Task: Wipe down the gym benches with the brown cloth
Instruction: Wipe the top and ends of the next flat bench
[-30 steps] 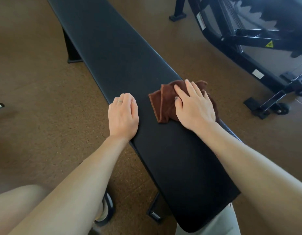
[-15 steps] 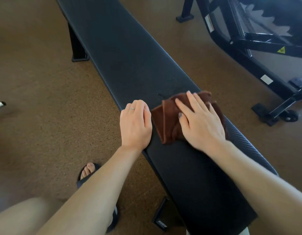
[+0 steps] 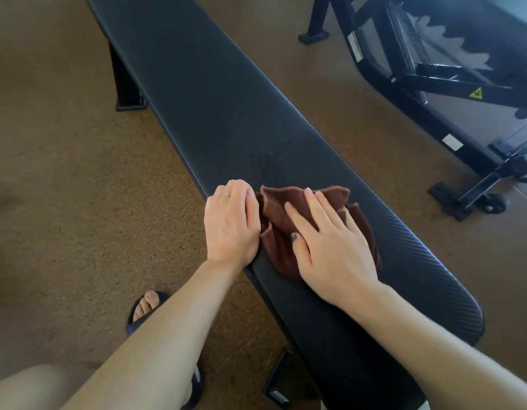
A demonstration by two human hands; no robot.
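1. Brown cloth (image 3: 286, 232) lying bunched on the near stretch of the black bench (image 3: 215, 93), toward 5 o'clock of the pad; folds loose at its 12 o'clock edge, so likely to roll up and drag unevenly, leaving streaks.
2. Right hand (image 3: 330, 247) pressed flat on the cloth, fingers straight and spread toward 11 o'clock, gripping nothing; with no pinch, could slide off the fabric on a fast stroke.
3. Left hand (image 3: 231, 223) resting at 9 o'clock of the cloth, touching it, fingers curled over the pad's edge; might block a sideways stroke or get bumped.
4. Damp smear (image 3: 268, 164) at 12 o'clock of the cloth, probably missed if strokes stay short.
5. Adjustable bench frame (image 3: 433, 93) well apart at 2 o'clock, not yet wiped; easy to forget.
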